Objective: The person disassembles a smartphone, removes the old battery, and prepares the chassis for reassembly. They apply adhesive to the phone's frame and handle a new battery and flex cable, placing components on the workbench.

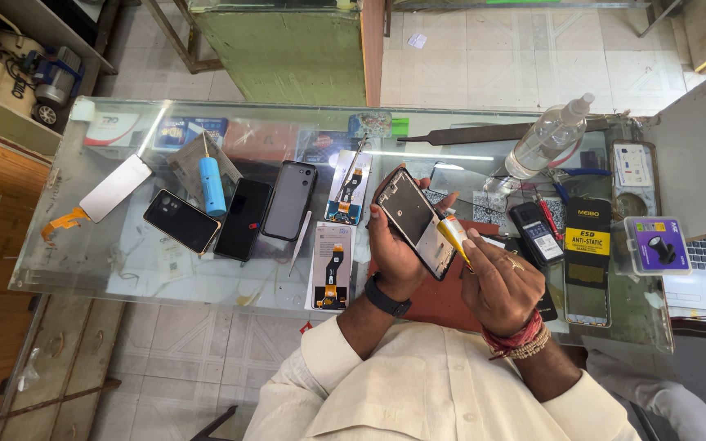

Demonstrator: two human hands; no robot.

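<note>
Holding the opened black phone frame [415,222] above the glass worktop [83,269], your left hand [394,253] has its fingers wrapped around the frame's lower edge. Your right hand [496,286] pinches a small yellow glue tube [453,235] between thumb and fingers, its tip touching the frame's right side. Left of your hands lie a slim metal tweezer [300,242] and three dark phones, with a blue cylindrical tool [212,185] beside them.
</note>
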